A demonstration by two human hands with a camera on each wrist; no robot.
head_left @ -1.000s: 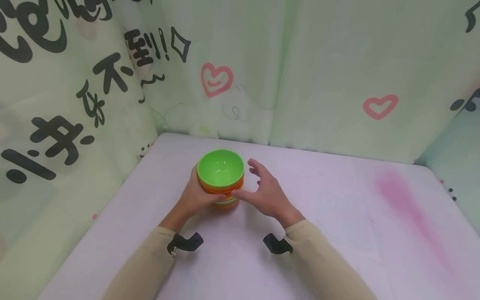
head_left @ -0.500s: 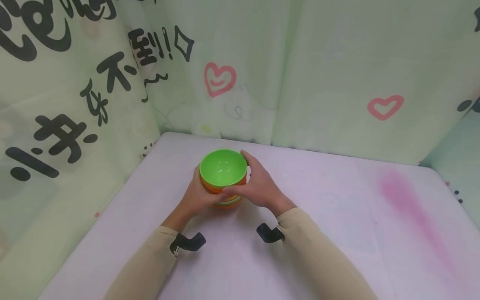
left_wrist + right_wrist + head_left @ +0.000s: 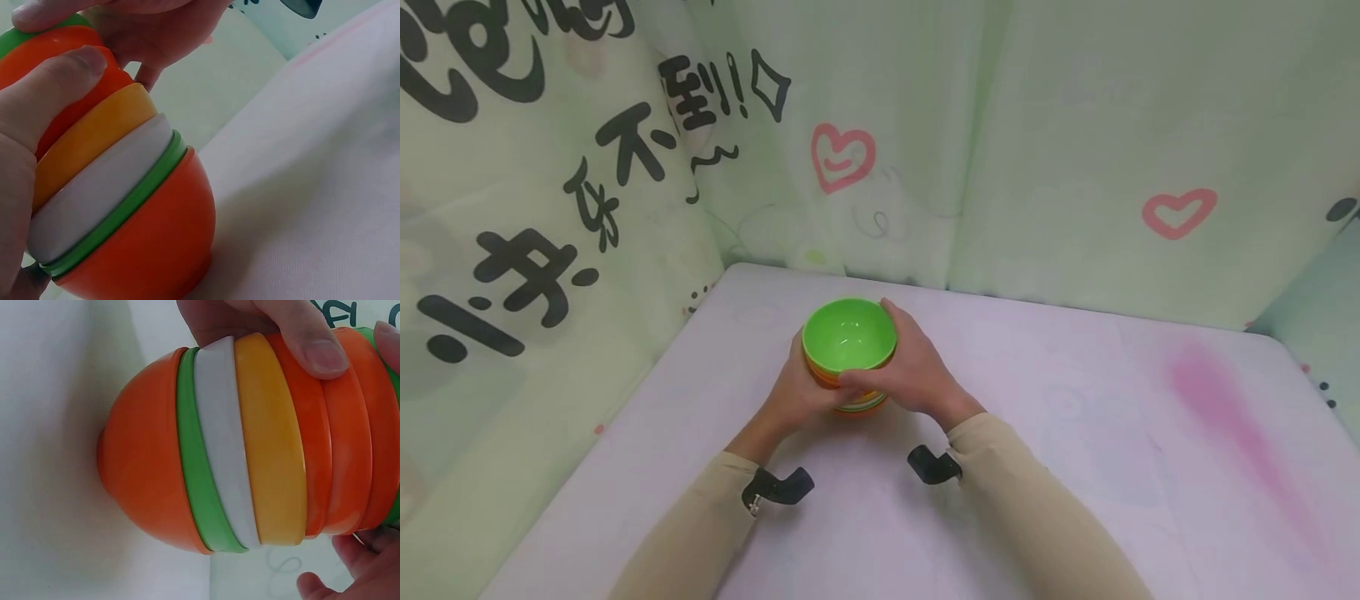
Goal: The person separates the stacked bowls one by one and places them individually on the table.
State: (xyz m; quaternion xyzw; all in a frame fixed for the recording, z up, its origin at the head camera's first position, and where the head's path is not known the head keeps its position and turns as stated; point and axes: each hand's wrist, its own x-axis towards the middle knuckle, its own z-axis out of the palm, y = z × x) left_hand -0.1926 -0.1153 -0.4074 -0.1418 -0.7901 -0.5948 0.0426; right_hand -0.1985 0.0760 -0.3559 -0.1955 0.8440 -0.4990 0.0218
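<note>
Several nested glossy bowls (image 3: 269, 444), banded upward orange, green, whitish, yellow, orange and green, stand stacked on the pale table (image 3: 1097, 400). Left hand (image 3: 797, 392) curled round the stack's upper side; right hand (image 3: 917, 375) clasping its top; both partly obscure it. Behind, printed curtain (image 3: 1052, 125).

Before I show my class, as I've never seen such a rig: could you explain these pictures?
There's no machine: a person in beige sleeves works with a bare left hand and right hand. The wide picture comes from a camera on the head; the close ones, from cameras on the left and right wrists. On the whitish table stands a stack of glossy round bowls: from the bottom, orange, green, white, yellow, several orange, and a bright green bowl on top. The left hand grips the stack's side; the right hand, its top rim.
</note>
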